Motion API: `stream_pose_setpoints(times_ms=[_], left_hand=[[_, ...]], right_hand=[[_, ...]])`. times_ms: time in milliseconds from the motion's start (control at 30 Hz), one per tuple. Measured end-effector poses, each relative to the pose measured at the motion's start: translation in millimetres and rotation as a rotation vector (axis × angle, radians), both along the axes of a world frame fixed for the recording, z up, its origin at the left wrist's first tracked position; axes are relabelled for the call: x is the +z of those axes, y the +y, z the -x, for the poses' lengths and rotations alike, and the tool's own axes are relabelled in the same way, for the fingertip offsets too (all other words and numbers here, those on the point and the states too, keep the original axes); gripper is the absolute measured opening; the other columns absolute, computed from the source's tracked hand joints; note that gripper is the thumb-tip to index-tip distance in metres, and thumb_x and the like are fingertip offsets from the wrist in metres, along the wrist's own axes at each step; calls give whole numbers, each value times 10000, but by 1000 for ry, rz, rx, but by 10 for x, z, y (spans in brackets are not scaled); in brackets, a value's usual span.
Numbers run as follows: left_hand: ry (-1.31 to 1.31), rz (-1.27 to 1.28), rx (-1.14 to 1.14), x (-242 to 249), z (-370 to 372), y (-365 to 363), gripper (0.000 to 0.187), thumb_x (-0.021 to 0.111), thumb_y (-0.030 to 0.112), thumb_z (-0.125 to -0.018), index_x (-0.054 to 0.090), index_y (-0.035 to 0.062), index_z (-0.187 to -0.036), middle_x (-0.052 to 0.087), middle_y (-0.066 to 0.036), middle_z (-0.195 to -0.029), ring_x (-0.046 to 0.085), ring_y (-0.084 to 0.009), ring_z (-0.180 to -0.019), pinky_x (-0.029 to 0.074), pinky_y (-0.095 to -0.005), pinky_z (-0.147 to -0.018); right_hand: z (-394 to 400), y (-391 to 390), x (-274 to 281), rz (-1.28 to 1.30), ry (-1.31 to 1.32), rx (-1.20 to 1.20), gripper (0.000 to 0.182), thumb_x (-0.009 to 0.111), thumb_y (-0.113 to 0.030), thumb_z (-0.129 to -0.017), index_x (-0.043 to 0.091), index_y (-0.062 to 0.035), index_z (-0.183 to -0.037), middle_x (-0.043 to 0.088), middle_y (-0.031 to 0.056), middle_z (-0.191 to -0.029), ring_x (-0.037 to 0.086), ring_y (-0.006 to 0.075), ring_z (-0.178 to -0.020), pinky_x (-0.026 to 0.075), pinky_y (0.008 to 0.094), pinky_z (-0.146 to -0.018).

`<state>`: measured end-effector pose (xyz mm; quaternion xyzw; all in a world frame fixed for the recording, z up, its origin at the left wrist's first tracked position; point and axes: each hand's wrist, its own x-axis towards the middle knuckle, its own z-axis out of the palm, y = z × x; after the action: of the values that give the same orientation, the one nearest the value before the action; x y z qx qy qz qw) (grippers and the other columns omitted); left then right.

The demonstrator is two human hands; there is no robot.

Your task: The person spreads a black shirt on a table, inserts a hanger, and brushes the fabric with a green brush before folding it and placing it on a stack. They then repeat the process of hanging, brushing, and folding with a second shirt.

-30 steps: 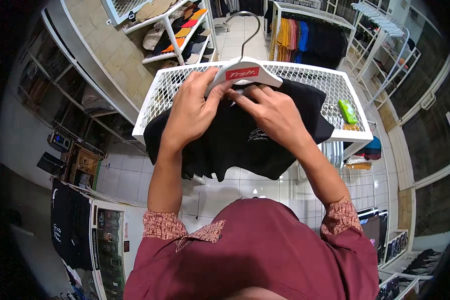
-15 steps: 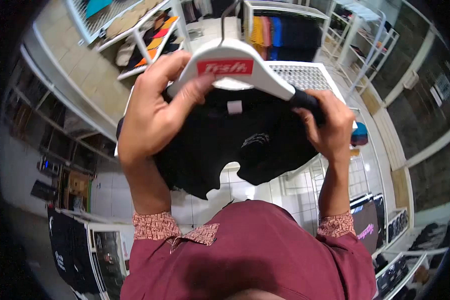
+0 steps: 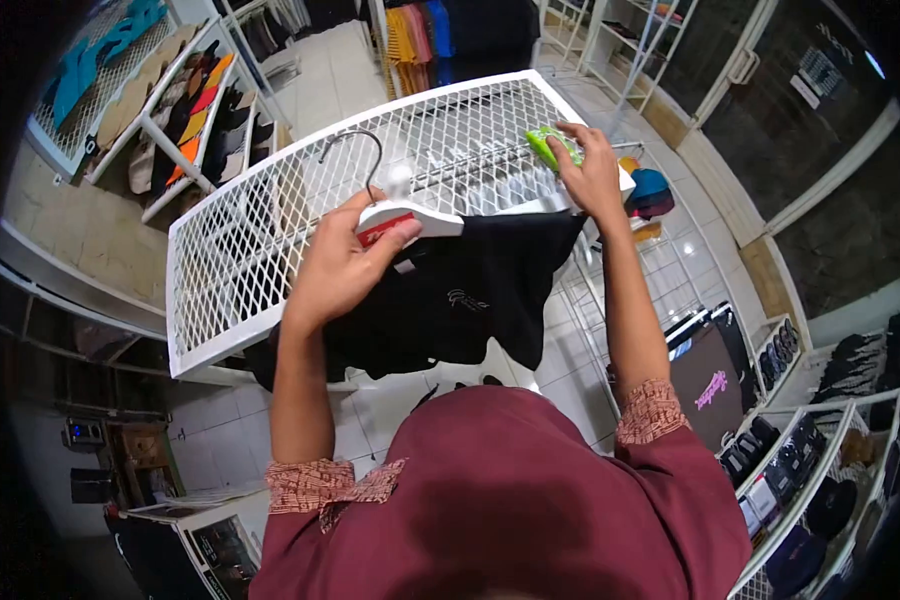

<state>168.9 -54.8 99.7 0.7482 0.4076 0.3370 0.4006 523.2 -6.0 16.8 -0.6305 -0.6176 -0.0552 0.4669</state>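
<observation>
A black T-shirt [image 3: 450,300] with a small light print hangs on a white hanger [image 3: 435,219] that bears a red label. My left hand [image 3: 335,268] is closed on the hanger just below its metal hook, thumb over the label. Behind the shirt stands a white wire-mesh table [image 3: 220,337]. Over its right end, my right hand [image 3: 592,172] grips a bright green packet [image 3: 548,147] between thumb and fingers. What the packet contains cannot be made out.
Shelves with caps [image 3: 180,150] stand on the left. Coloured garments [image 3: 480,40] hang behind the table. A blue cap [image 3: 650,184] is beyond the table's right end, near a glass door [image 3: 840,150]. More racks with goods [image 3: 790,470] are at the lower right.
My right hand has let go of the hanger, moved to the table's right end and taken hold of the green packet. The hanger and shirt have lowered; the view has turned.
</observation>
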Motion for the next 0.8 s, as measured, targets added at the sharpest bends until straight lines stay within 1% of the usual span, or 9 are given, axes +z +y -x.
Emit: stream_pose_setpoints(times_ms=[67, 167, 267, 333, 400, 467, 500, 733, 800], left_hand=[[19, -31, 39, -2, 12, -49, 277, 759, 215, -931, 683, -15, -1064, 745, -107, -915, 683, -133, -820, 535, -295, -742], [12, -49, 108, 25, 114, -116, 287, 766, 221, -928, 682, -15, -1068, 739, -92, -904, 671, -124, -813, 532, -285, -742], [-9, -17, 189, -29, 367, -223, 269, 761, 207, -937, 671, -12, -1064, 720, -68, -893, 645, -106, -806, 520, -272, -732], [-107, -17, 266, -86, 589, -338, 223, 747, 176, -954, 652, -4, -1045, 692, -34, -870, 605, -79, -781, 500, -256, -697], [-84, 143, 422, -20, 783, -476, 213, 750, 167, -953, 647, -2, -1030, 684, -26, -857, 593, -72, -768, 488, -248, -685], [-57, 30, 471, -122, 895, -530, 227, 753, 175, -951, 649, -5, -1042, 694, -31, -866, 610, -72, -780, 494, -246, -695], [-35, 45, 475, -136, 932, -557, 235, 754, 181, -949, 651, -7, -1046, 700, -37, -870, 622, -77, -789, 500, -248, -704], [-14, 103, 515, -109, 945, -697, 266, 752, 194, -950, 649, -24, -1059, 720, -57, -889, 650, -97, -812, 512, -255, -743], [-84, 52, 486, -173, 952, -657, 285, 768, 250, -951, 639, 19, -1055, 636, 17, -823, 526, -41, -693, 420, -222, -607]], right_hand=[[-74, 153, -168, 39, -100, -43, 430, 698, -405, -932, 708, -93, -1228, 652, 231, -1214, 624, 383, -1129, 488, 470, -959], [-131, 369, -389, 183, -359, -152, 514, 682, -431, -930, 641, -151, -1359, 645, 258, -1129, 616, 415, -1111, 499, 503, -926], [-138, 444, -387, 280, -316, -137, 470, 644, -273, -939, 616, -155, -1394, 635, 257, -1072, 610, 423, -1086, 501, 508, -899], [-19, 466, -411, 0, -259, -143, 465, 606, -189, -945, 605, -162, -1409, 639, 239, -1058, 606, 411, -1089, 487, 494, -930], [270, 497, -516, 18, -350, -94, 441, 603, -217, -968, 613, -183, -1408, 645, 224, -1089, 605, 402, -1083, 487, 482, -919], [467, 442, -625, 27, -507, -117, 395, 597, -274, -1015, 629, -225, -1405, 655, 195, -1153, 604, 383, -1072, 487, 459, -899], [509, 452, -703, 25, -434, -91, 370, 592, -322, -1023, 652, -262, -1384, 661, 173, -1179, 608, 361, -1079, 489, 446, -893], [510, 467, -549, 183, -357, -33, 530, 679, -398, -952, 600, -150, -1414, 665, 210, -1170, 661, 386, -991, 514, 498, -845], [464, 494, -520, 208, -389, 30, 648, 706, -457, -916, 562, -90, -1429, 654, 245, -1198, 672, 407, -1001, 526, 507, -852]])
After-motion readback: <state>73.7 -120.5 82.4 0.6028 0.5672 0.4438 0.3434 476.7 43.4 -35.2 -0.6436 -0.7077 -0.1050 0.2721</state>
